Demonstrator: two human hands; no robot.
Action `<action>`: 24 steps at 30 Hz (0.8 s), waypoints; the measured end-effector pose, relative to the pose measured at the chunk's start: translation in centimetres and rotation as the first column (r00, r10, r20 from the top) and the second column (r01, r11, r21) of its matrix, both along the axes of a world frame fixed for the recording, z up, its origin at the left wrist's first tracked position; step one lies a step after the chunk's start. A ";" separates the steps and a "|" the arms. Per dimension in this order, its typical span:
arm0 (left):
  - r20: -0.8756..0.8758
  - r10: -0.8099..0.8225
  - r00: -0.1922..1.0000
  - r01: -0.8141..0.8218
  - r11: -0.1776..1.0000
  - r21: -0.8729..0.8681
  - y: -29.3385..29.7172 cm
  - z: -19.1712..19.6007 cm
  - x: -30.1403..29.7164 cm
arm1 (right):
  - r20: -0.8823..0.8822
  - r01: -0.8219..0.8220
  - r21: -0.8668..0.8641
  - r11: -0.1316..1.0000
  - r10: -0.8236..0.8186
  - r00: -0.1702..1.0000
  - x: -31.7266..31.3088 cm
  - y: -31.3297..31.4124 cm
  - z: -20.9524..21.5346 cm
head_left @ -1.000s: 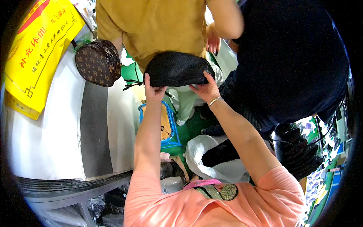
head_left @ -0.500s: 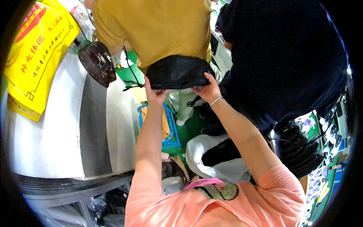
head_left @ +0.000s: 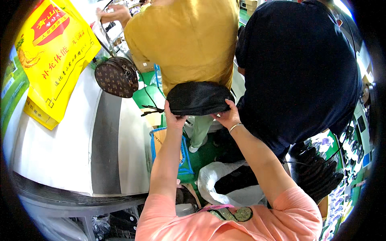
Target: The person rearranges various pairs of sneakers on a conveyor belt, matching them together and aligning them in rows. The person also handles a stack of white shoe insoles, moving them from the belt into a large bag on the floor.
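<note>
A black mesh shoe upper (head_left: 199, 98) is held up in front of me by both hands. My left hand (head_left: 173, 119) grips its lower left edge, where black laces trail off to the left. My right hand (head_left: 227, 116), with a thin bracelet at the wrist, grips the lower right edge. Both forearms reach up from a pink sleeve at the bottom of the view.
A person in a mustard top (head_left: 189, 40) with a brown patterned round bag (head_left: 117, 77) stands just beyond the shoe upper. A person in dark blue (head_left: 297, 72) is at the right. A white and grey machine (head_left: 80, 144) with a yellow bag (head_left: 52, 56) fills the left. Below lie a blue crate (head_left: 183, 160) and a white plastic bag (head_left: 217, 180).
My hands and the black shoe upper have dropped slightly in the view. The person in mustard has shifted, and the brown bag has swung further right.
</note>
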State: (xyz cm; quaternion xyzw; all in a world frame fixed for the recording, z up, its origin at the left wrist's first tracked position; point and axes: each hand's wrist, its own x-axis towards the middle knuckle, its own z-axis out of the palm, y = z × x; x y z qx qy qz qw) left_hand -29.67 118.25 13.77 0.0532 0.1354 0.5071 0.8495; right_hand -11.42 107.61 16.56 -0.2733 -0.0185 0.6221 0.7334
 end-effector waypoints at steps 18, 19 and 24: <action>-0.187 0.006 0.982 -0.021 0.997 -0.080 -2.0 2.3 0.4 | 0.052 0.075 0.011 0.997 -0.076 0.996 0.2 -1.8 0.1; -0.176 -0.009 0.984 0.000 0.999 -0.052 -1.9 2.1 0.2 | 0.045 0.088 -0.018 0.996 -0.087 0.995 -0.1 -1.9 0.3; -0.150 -0.053 0.987 0.056 0.998 0.015 -2.0 1.7 0.1 | 0.038 0.083 -0.044 0.996 -0.081 0.996 0.1 -2.1 0.5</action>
